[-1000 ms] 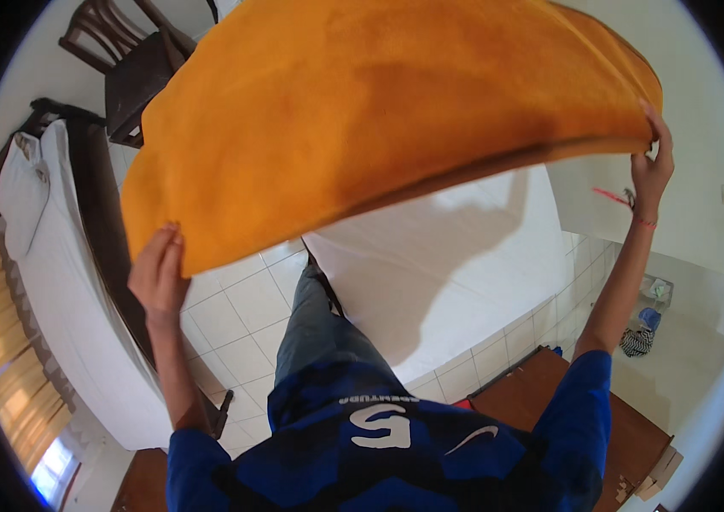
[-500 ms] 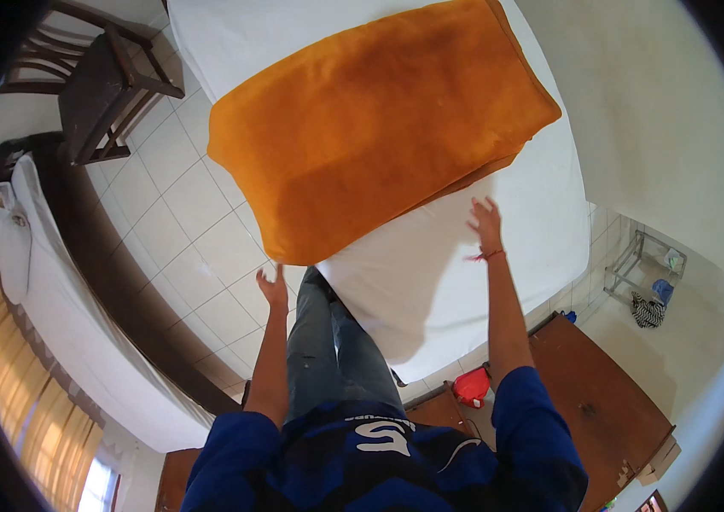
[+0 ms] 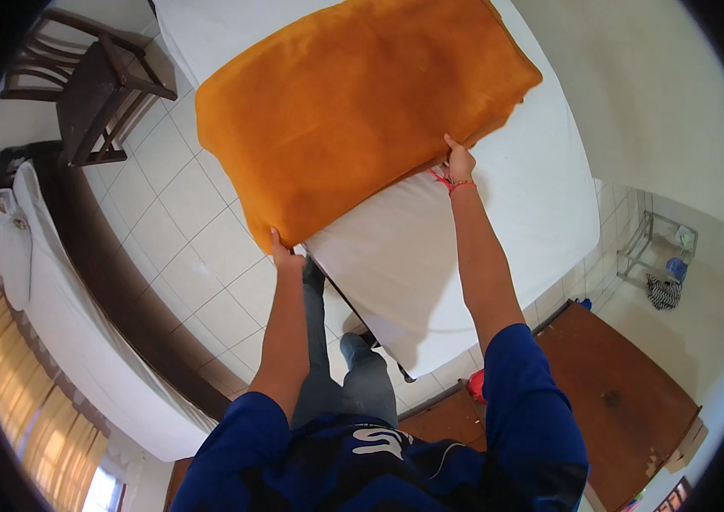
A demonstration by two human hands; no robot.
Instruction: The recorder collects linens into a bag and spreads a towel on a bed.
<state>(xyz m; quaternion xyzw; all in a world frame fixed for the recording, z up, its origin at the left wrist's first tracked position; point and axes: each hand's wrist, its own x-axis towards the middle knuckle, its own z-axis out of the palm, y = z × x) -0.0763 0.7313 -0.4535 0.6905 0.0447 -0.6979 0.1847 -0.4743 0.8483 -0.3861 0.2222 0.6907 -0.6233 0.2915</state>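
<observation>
An orange blanket (image 3: 362,111), folded into a thick rectangle, lies across a bed with a white sheet (image 3: 515,205). Its left end hangs past the bed's side. My left hand (image 3: 283,251) grips the near left corner, thumb on top and fingers underneath. Along the near edge, farther right, my right hand (image 3: 459,160) is closed on the blanket, with its thumb on the upper face and the other fingers mostly hidden. Red string circles my right wrist.
A dark wooden chair (image 3: 93,94) stands on the tiled floor at the far left. Another white-covered bed (image 3: 80,299) runs along the left. Brown wooden furniture (image 3: 609,392) is at the near right, and a metal rack (image 3: 648,243) stands by the right wall.
Both hands have moved forward from the air and taken hold of the blanket's near edge. My right hand has also shifted left. A red item at lower right is now mostly covered by my sleeve.
</observation>
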